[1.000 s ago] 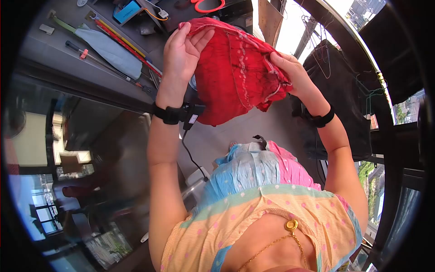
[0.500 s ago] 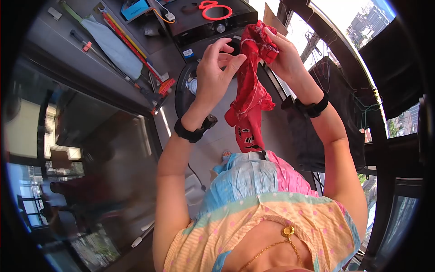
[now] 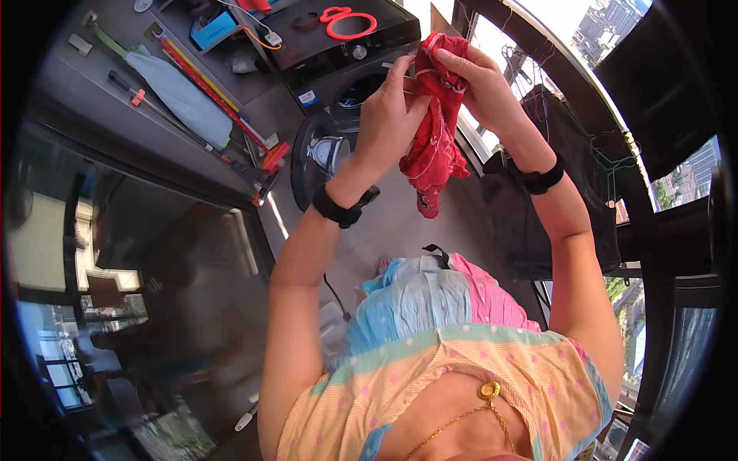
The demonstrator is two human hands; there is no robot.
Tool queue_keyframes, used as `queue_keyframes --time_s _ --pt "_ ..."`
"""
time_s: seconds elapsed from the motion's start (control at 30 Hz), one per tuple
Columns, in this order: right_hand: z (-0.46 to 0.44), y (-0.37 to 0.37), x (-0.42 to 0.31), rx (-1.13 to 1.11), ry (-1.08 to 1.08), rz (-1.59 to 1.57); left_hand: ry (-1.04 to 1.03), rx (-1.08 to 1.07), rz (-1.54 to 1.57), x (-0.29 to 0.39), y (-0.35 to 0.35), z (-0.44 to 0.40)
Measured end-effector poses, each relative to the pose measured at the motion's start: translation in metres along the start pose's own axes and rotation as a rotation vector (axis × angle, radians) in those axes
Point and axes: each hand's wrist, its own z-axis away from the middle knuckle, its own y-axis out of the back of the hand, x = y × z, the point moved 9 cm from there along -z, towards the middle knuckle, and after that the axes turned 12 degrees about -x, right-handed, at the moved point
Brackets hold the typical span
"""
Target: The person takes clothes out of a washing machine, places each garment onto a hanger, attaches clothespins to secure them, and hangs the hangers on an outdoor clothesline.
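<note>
A crumpled red garment [image 3: 435,146] with pale seams hangs between my two hands, in front of the washing machine. My right hand [image 3: 480,81] grips its bunched top, thumb pressed over the cloth. On the other side, my left hand [image 3: 390,115] is closed on the garment's left edge, its fingertips partly hidden behind the cloth. The lower part dangles freely and shows a little dark print near its end. Both wrists wear a black band.
The black washing machine [image 3: 360,58] has its round door [image 3: 323,154] swung open below it. A red round-framed item [image 3: 351,25] lies on top. Brooms and a folded ironing board [image 3: 181,100] lean at left. Dark clothes [image 3: 530,207] and hangers [image 3: 615,161] hang at right by the windows.
My left hand, which was apart with fingers spread, has moved right and closed on the garment. The cloth is bunched higher, and its lower end hangs shorter.
</note>
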Motion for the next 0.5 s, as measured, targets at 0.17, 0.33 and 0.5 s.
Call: queue_keyframes --time_s 0.17,0.33,0.5 --pt "0.005 0.023 0.001 0.023 -0.047 -0.004 0.093 -0.025 0.236 -0.032 0.000 -0.004" --pt "0.016 0.078 0.020 0.077 -0.285 0.341 0.134 0.025 0.434 -0.046 0.013 -0.010" --pt "0.026 0.056 -0.021 0.189 0.065 1.373 0.181 -0.005 0.329 -0.042 0.018 -0.016"
